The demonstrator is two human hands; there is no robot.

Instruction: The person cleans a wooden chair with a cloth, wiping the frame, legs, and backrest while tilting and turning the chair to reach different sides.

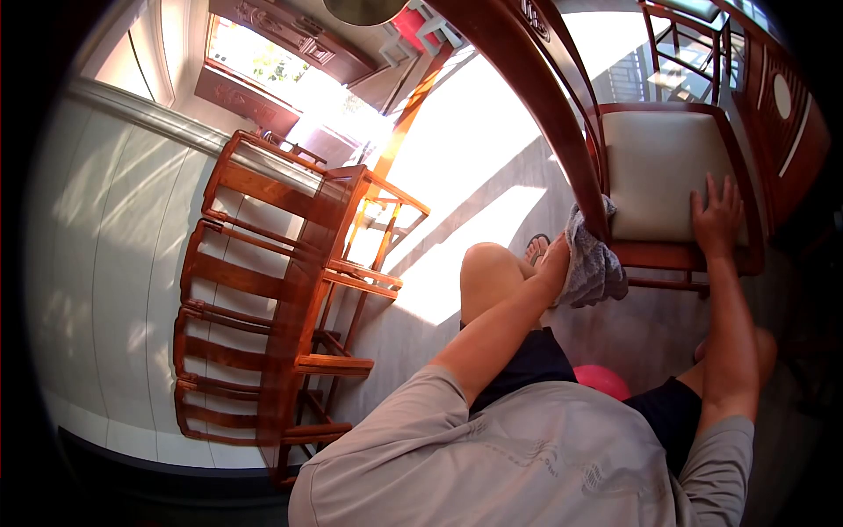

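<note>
A dark reddish-brown wooden chair with a beige padded seat stands in front of me. My left hand is closed on a crumpled grey cloth, which lies against the lower end of the chair's curved back post. Part of the fingers is hidden by the cloth. Flat on the seat pad, near its right edge, rests my right hand with fingers spread and nothing in it.
Several wooden chairs line the pale wall to the left. More wooden chairs stand at the right and upper right. A pink round object shows between my legs. Strong sunlight falls on the grey floor from a doorway.
</note>
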